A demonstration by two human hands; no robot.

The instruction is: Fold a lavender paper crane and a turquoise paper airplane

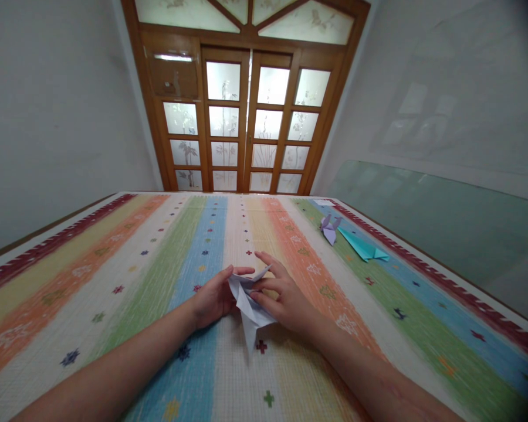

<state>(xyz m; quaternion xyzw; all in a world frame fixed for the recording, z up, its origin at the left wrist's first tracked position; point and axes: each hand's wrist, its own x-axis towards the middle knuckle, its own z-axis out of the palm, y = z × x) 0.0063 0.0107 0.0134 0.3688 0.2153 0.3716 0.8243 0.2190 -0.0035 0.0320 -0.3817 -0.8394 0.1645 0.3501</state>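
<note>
My left hand point(213, 300) and right hand point(286, 299) both pinch the half-folded pale lavender paper sheet point(250, 300), fingers narrow to pin its creases flat on the striped multicolour woven mat point(114, 275); beyond the sheet, right, lie a small purple origami figure point(329, 228) and a teal folded paper point(361, 246).

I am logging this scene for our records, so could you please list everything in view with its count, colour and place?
folded paper piece: one, pale lavender-white, at the middle of the mat, between both hands
paper figure: one, light purple, far right of the mat
paper plane shape: one, turquoise, just right of the purple figure
striped mat: one, many-coloured bands with small motifs, covers the surface
wooden doors: one pair, brown frames with frosted panes, at the far end
glass sheet: one, greenish, leaning along the right wall
left hand: one, holds the paper's left side
right hand: one, pinches the paper's right side
</note>
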